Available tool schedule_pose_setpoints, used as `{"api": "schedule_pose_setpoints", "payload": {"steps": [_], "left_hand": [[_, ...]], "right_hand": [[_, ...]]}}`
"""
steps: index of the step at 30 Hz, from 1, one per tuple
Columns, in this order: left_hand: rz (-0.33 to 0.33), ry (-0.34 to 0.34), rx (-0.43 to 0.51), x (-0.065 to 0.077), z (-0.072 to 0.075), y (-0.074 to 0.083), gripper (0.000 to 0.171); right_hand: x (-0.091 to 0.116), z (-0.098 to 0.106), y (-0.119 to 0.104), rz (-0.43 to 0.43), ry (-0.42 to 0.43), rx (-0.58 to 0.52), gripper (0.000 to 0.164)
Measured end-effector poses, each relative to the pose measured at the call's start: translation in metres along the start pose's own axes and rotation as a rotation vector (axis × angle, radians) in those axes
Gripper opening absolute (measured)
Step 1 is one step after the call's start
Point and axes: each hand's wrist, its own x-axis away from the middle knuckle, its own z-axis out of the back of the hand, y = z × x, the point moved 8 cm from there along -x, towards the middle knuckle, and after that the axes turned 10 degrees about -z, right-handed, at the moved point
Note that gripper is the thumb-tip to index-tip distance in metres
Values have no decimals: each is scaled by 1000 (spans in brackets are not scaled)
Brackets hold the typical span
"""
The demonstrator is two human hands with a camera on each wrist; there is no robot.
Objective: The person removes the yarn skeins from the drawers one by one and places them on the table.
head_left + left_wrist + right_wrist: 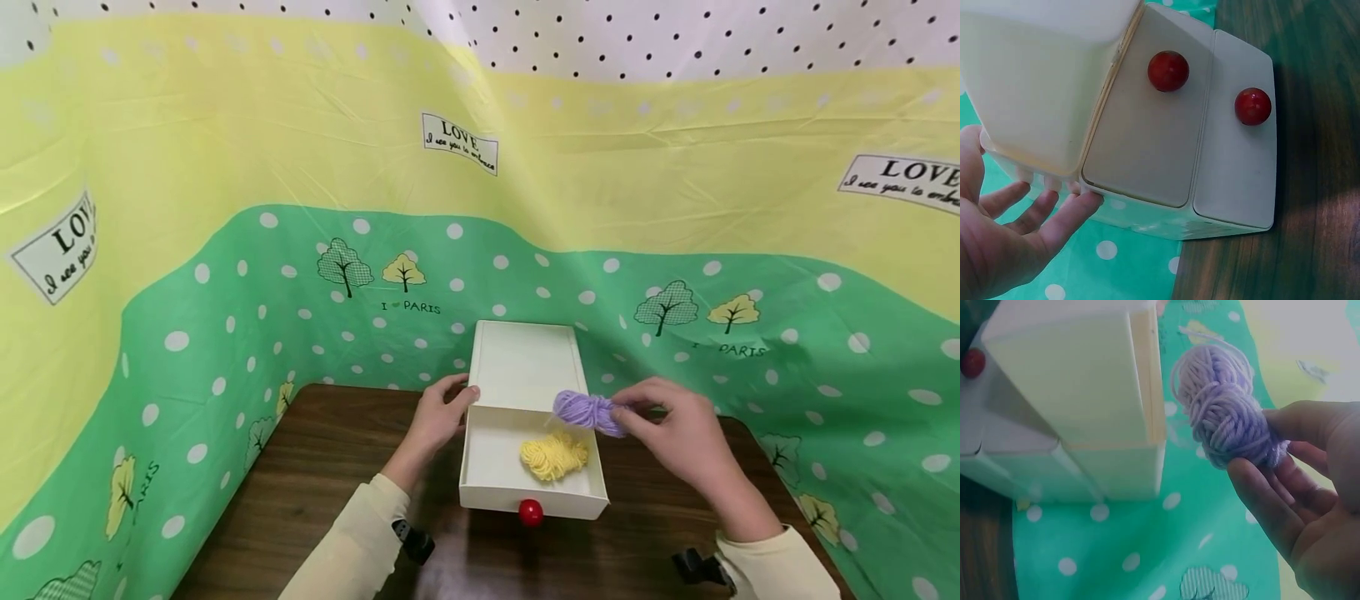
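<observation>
A white drawer cabinet [527, 364] stands against the curtain, its top drawer [487, 467] pulled out. Inside that drawer lies a bundle of yellow yarn [553, 456]. My right hand [678, 429] pinches a bundle of purple yarn [585, 411] by one end, over the drawer's right back side. In the right wrist view the purple yarn [1225, 406] is beside the cabinet wall, a loose strand at its far end. My left hand [441, 412] rests on the cabinet's left side. Its fingers [1063, 219] touch the side wall, spread and fairly straight, in the left wrist view.
A red knob [531, 512] sticks out from the open drawer's front. Two lower drawers [1147, 137] with red knobs are closed. Dark wooden table [337, 467] lies under the cabinet. A green and yellow patterned curtain [247, 333] encloses the back and both sides.
</observation>
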Motion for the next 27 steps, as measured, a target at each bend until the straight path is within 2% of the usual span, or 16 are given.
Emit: {"api": "schedule_pose_setpoints", "payload": {"steps": [9, 15, 21, 27], "left_hand": [[-2, 8, -17, -2, 1, -2, 55], [5, -8, -14, -2, 0, -3, 56], [5, -15, -22, -3, 0, -3, 57], [7, -9, -18, -1, 0, -2, 56]], "right_hand": [[1, 10, 38, -150, 55, 57, 10], [5, 8, 65, -254, 33, 92, 14], [11, -5, 89, -293, 11, 117, 14], [24, -29, 119, -351, -42, 129, 12]]}}
